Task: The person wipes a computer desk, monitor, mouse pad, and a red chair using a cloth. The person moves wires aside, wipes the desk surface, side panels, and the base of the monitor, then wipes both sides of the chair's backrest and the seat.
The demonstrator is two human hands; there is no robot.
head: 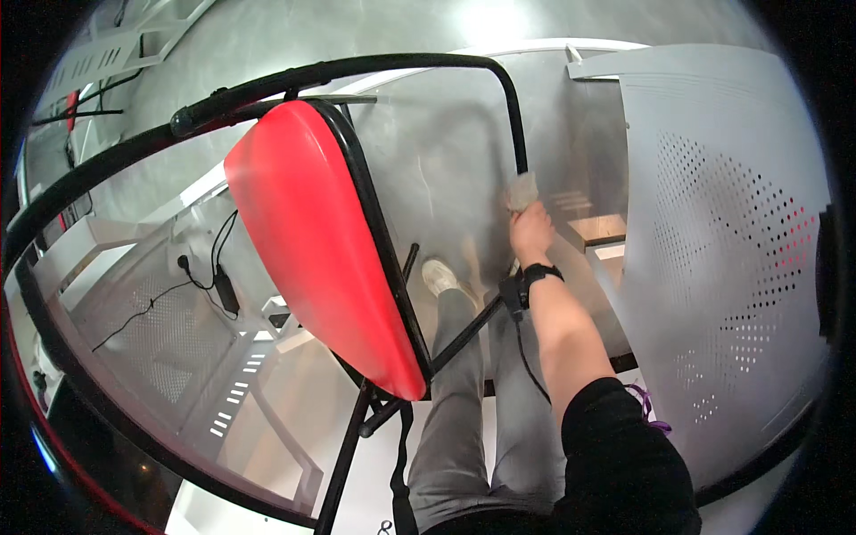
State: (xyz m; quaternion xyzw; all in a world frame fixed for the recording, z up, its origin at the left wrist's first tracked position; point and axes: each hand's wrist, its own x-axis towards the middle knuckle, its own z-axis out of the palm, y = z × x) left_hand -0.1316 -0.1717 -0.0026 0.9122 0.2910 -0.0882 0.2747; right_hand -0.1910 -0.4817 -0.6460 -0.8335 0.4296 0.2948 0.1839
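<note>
My right hand is closed around a pale, blurred cloth or pad, which lies against the lower end of a bent black metal tube. A black band circles the wrist. Left of the hand stands a large red padded seat or cushion with a black edge, set within the black tubular frame. A black box-like device with a cable is beside my wrist, over my legs. My left hand is out of view.
Perforated light-grey metal panels stand at the right and lower left. A black cable with an adapter lies at the left. Black frame tubes cross near my legs. A black strap hangs below the cushion.
</note>
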